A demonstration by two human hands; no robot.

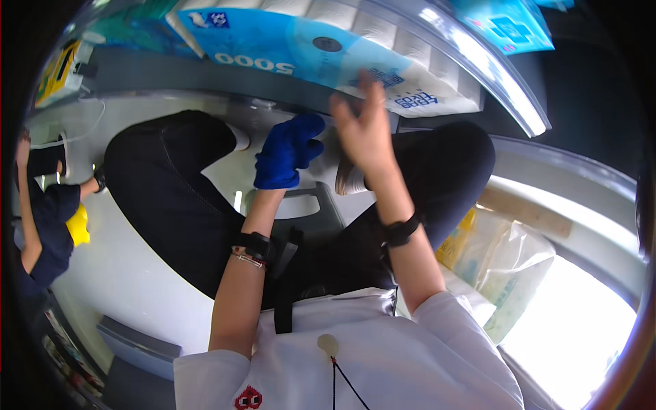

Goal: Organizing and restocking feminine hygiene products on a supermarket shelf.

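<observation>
My left hand (289, 154) is covered by a blue cloth glove (279, 161) that reaches to the wrist. Its fingers look bent, and whether anything lies inside them is hidden. My bare right hand (365, 128), blurred, is raised beside the glove with its fingers apart and holds nothing. It is in front of the lower edge of a large blue and white plastic-wrapped tissue pack (307, 43), which bears printing. From this view, I cannot tell whether the fingertips touch the pack. Between my legs is a grey plastic seat (333, 205) with an opening in it.
The dark shelf (154, 74) carries the pack, with a clear curved shelf edge (482, 66) above it. Clear plastic-wrapped packages (517, 256) stand at my right. Another person's dark sleeve (56, 205) and a yellow object (78, 225) are at the left, above the pale floor (143, 261).
</observation>
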